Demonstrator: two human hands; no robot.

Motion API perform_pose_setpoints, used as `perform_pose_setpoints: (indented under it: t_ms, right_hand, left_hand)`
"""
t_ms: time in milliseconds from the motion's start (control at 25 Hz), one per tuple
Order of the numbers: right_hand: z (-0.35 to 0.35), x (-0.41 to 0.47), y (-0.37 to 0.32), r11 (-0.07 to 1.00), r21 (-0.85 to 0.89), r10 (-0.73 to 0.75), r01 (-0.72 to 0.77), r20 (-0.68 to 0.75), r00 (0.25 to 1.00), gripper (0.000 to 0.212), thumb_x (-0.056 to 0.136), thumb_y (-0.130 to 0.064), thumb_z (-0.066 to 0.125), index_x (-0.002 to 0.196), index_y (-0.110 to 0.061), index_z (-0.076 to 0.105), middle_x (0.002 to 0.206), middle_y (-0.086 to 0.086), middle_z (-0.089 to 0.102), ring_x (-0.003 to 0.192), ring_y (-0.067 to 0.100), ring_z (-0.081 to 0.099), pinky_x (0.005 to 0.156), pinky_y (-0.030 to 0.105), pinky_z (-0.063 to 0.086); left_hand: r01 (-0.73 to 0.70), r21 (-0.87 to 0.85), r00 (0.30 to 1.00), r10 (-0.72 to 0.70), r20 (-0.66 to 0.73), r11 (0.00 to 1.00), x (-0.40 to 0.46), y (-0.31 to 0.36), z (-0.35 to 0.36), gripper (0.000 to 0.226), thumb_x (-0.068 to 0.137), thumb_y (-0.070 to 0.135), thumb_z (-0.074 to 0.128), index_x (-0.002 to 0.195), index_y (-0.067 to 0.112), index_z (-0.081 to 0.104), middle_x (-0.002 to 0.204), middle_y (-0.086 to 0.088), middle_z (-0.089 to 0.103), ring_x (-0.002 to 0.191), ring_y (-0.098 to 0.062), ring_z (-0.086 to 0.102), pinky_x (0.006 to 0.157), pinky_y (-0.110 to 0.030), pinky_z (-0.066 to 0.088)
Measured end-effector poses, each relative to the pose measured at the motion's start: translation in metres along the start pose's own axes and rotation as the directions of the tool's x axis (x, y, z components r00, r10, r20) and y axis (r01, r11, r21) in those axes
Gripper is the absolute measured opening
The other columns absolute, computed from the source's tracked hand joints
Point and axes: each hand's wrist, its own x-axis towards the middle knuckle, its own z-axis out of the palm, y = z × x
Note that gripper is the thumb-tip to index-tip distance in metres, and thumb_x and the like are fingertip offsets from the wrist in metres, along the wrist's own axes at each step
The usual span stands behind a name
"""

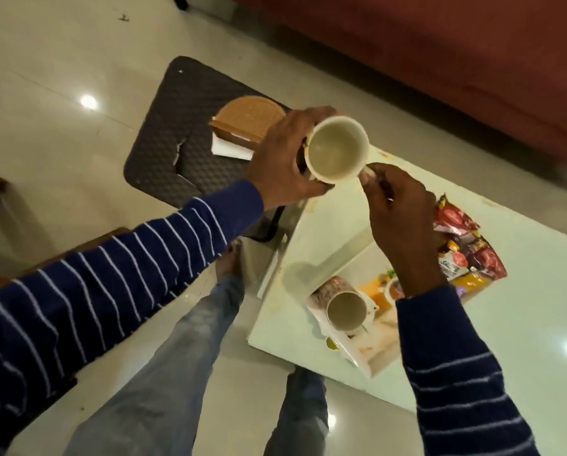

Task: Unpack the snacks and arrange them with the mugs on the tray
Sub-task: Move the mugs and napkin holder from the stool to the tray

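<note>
I hold a white mug in the air above the table's far corner. My left hand wraps its side and my right hand pinches its handle. Its inside looks empty. A second mug with a patterned outside stands on the printed tray on the white table, below my right forearm. Beside the tray's far edge lies a heap of red and dark snack packets, partly hidden by my right hand.
The glossy white table fills the right side. A dark quilted stool to the left carries a round brown box on white paper. My legs in jeans stand by the table's near corner. A red-brown sofa runs behind.
</note>
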Motion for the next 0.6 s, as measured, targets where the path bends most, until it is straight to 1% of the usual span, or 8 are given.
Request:
perform_pose_setpoints:
  t_ms: [80, 160, 240, 320, 400, 480, 520, 600]
  right_hand:
    - [-0.025, -0.041, 0.036, 0.998, 0.007, 0.07, -0.07, -0.021, 0.997, 0.022, 0.101, -0.027, 0.055, 0.107, -0.012, 0.071, 0.083, -0.013, 0.061, 0.07, -0.011, 0.054, 0.065, -0.001, 0.034]
    - [-0.046, -0.083, 0.072, 0.99, 0.016, 0.143, -0.142, -0.057, 0.988, 0.019, 0.101, -0.024, 0.056, 0.101, -0.011, 0.07, 0.077, -0.011, 0.062, 0.07, -0.002, 0.058, 0.062, 0.003, 0.035]
    - [-0.057, -0.121, 0.104, 0.977, 0.019, 0.214, -0.213, -0.076, 0.974, 0.02, 0.1, -0.023, 0.056, 0.104, -0.01, 0.07, 0.089, 0.001, 0.071, 0.079, 0.011, 0.063, 0.066, 0.004, 0.036]
    - [-0.066, -0.154, 0.132, 0.968, 0.002, 0.25, -0.251, -0.108, 0.962, 0.022, 0.099, -0.022, 0.058, 0.109, -0.009, 0.072, 0.101, 0.006, 0.075, 0.085, 0.01, 0.061, 0.069, 0.003, 0.035]
    - [-0.072, -0.185, 0.156, 0.963, 0.001, 0.267, -0.27, -0.15, 0.952, 0.02, 0.098, -0.021, 0.06, 0.107, -0.009, 0.073, 0.099, 0.003, 0.075, 0.081, 0.008, 0.06, 0.068, -0.001, 0.034]
    - [-0.076, -0.214, 0.179, 0.956, 0.04, 0.293, -0.291, -0.177, 0.939, 0.017, 0.097, -0.02, 0.062, 0.104, -0.01, 0.074, 0.09, -0.004, 0.071, 0.076, 0.007, 0.059, 0.069, -0.004, 0.037]
    - [-0.075, -0.226, 0.19, 0.95, 0.068, 0.313, -0.306, -0.179, 0.933, 0.016, 0.097, -0.02, 0.062, 0.103, -0.011, 0.074, 0.087, -0.008, 0.068, 0.074, 0.006, 0.059, 0.07, -0.005, 0.037]
    - [-0.07, -0.246, 0.208, 0.934, 0.113, 0.353, -0.338, -0.168, 0.92, 0.014, 0.096, -0.02, 0.063, 0.1, -0.013, 0.074, 0.082, -0.013, 0.065, 0.069, 0.001, 0.059, 0.07, -0.004, 0.039]
  left_hand:
    - [-0.007, -0.044, 0.999, 0.009, 0.038, 0.999, -0.024, 0.029, 0.044, 0.089, 0.058, 0.043, 0.086, 0.134, 0.015, 0.048, 0.133, -0.003, 0.053, 0.121, -0.019, 0.051, 0.097, -0.046, 0.046]
    - [0.002, -0.088, 0.996, 0.006, 0.091, 0.996, -0.048, 0.058, 0.087, 0.089, 0.057, 0.042, 0.088, 0.132, 0.018, 0.048, 0.132, -0.002, 0.055, 0.12, -0.019, 0.053, 0.095, -0.045, 0.048]
    - [0.046, -0.105, 0.986, -0.028, 0.165, 0.993, -0.071, 0.081, 0.12, 0.09, 0.055, 0.045, 0.089, 0.132, 0.024, 0.047, 0.131, 0.001, 0.055, 0.117, -0.018, 0.055, 0.092, -0.045, 0.05]
    - [0.077, -0.088, 0.971, -0.054, 0.234, 0.993, -0.091, 0.1, 0.147, 0.089, 0.054, 0.05, 0.088, 0.13, 0.029, 0.046, 0.129, 0.005, 0.056, 0.114, -0.017, 0.057, 0.089, -0.045, 0.052]
    - [0.054, -0.012, 0.955, -0.049, 0.293, 0.998, -0.107, 0.118, 0.171, 0.087, 0.052, 0.054, 0.086, 0.128, 0.033, 0.048, 0.125, 0.008, 0.06, 0.11, -0.017, 0.061, 0.085, -0.045, 0.053]
    - [-0.017, 0.116, 0.948, -0.021, 0.317, 0.993, -0.121, 0.134, 0.193, 0.082, 0.052, 0.063, 0.08, 0.124, 0.036, 0.051, 0.115, 0.009, 0.066, 0.103, -0.016, 0.064, 0.08, -0.043, 0.054]
    - [-0.049, 0.179, 0.946, -0.012, 0.325, 0.983, -0.128, 0.139, 0.202, 0.08, 0.052, 0.067, 0.076, 0.122, 0.038, 0.052, 0.111, 0.009, 0.067, 0.103, -0.017, 0.064, 0.081, -0.043, 0.053]
    - [-0.101, 0.275, 0.932, -0.006, 0.362, 0.956, -0.143, 0.143, 0.217, 0.08, 0.051, 0.07, 0.073, 0.122, 0.038, 0.053, 0.116, 0.011, 0.065, 0.119, -0.02, 0.054, 0.093, -0.049, 0.043]
